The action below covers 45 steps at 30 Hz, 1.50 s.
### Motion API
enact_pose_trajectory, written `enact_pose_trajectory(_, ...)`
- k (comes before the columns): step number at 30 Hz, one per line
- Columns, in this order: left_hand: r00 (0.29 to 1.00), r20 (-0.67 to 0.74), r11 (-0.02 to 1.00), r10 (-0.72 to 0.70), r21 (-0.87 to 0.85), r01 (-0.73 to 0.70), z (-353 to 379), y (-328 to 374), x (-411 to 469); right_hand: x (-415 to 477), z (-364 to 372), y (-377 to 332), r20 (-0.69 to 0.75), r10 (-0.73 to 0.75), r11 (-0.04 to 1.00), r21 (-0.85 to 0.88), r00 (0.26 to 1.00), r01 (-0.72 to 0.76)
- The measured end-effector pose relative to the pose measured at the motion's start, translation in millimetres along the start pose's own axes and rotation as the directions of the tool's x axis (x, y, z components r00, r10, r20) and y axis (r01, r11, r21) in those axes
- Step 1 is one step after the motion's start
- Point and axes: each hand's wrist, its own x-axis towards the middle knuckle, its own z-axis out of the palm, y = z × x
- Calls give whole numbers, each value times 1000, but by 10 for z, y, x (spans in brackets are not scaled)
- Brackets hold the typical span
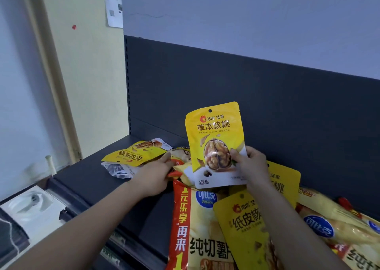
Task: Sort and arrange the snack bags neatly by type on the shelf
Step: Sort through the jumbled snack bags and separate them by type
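Right hand [251, 165] pinches the upright walnut pouch [213, 138] at its four-o'clock edge; at nine o'clock, left hand [156, 173] fingers are obscured, so I cannot tell its grip.

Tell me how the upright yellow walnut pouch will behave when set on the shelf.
Pinched only low on one side by the right hand, the walnut pouch stands flat: probably fairly stiff and light. Its glossy film may slide; set upright, it could tip.
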Motion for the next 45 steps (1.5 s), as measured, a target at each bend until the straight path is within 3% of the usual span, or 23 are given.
enact_pose_trajectory(6,928,-252,926,-275,-330,184,-398,108,21,-8,-37,24,-14,6,999,33,1000,-5)
enact_pose_trajectory(13,862,-280,830,-422,-503,243,-868,267,6,-33,-82,-29,-29,-38,998,47,999,39)
enact_pose_trajectory(22,808,-438,840,-393,-528,123,-1277,783,-121,-123,-399,-59,-116,-97,984,139,988,113)
enact_pose_trajectory(31,799,-536,835,-273,-545,-80,-1254,1789,-300,-444,-1259,-151,-315,-138,952,220,939,214)
enact_pose_trajectory(45,878,-478,701,-8,-629,-336,-928,3107,-322,-1171,-2447,-57,-632,-47,951,208,774,227)
